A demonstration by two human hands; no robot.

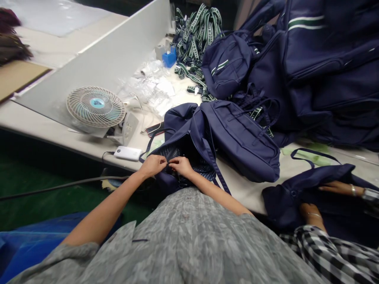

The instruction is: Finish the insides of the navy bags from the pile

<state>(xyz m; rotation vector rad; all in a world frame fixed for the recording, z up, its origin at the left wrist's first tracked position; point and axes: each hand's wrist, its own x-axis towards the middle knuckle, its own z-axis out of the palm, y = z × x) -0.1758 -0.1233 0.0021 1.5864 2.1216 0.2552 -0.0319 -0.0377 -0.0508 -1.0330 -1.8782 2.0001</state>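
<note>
A navy bag [183, 118] lies unzipped at the table edge in front of me, its dark striped lining showing. My left hand [154, 165] and my right hand [181, 165] meet at the near side of its mouth. Both hands have their fingertips pinched together around something small and dark, too small to make out. The fingertips of the two hands almost touch. A second navy bag [239, 138] lies closed against the first one, on its right.
A fan [96, 106] and a white power bank [128, 153] stand left. Patterned straps [197, 39] and more navy bags [319, 79] pile up behind. At right, a co-worker's hands [340, 188] are inside another navy bag [281, 197]. A partition [103, 51] runs along the table.
</note>
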